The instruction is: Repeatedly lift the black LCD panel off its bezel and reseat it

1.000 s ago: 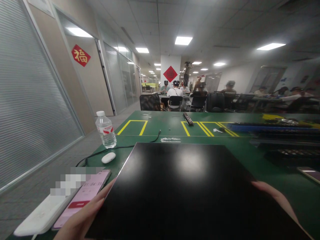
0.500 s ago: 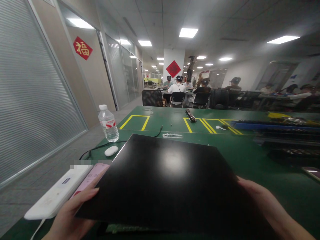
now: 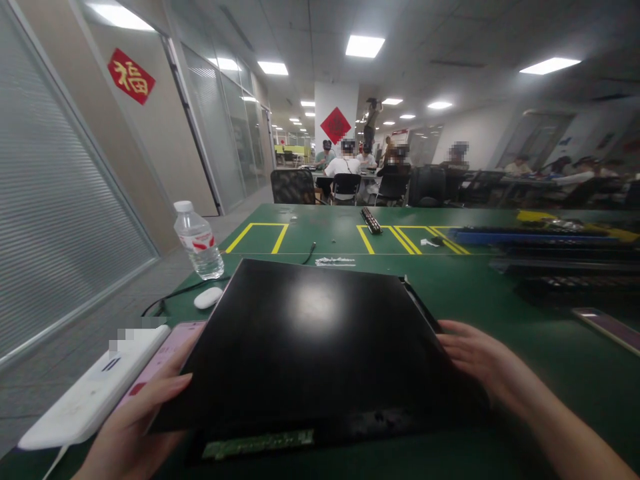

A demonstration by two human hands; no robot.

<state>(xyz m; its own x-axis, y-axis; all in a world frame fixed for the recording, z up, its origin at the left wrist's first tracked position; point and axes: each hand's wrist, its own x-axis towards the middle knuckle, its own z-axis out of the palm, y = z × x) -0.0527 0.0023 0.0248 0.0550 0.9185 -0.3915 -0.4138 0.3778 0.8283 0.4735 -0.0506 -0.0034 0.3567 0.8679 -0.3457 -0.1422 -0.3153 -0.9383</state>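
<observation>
A glossy black screen panel (image 3: 310,353) fills the middle of the view, slightly tilted over the green table. My left hand (image 3: 145,413) grips its left edge, thumb on top and the other fingers underneath. At the right edge, my right hand (image 3: 480,360) presses its fingers along the side; their tips are partly hidden. A green circuit board strip (image 3: 257,443) shows below the panel's near edge. Along the far right side, a thin dark frame edge (image 3: 420,300) sticks out from behind the panel.
On the left are a white power bank-like block (image 3: 85,393), a pink phone (image 3: 155,363), a white oval case (image 3: 208,298) and a water bottle (image 3: 199,243). Blurred dark strips (image 3: 560,260) and another phone (image 3: 607,328) lie right. Yellow tape (image 3: 270,225) marks the table (image 3: 500,313).
My right hand has shifted up along the panel's right edge, with its fingers now more visible. The panel's far right side now shows a frame edge, and more of the circuit strip appears.
</observation>
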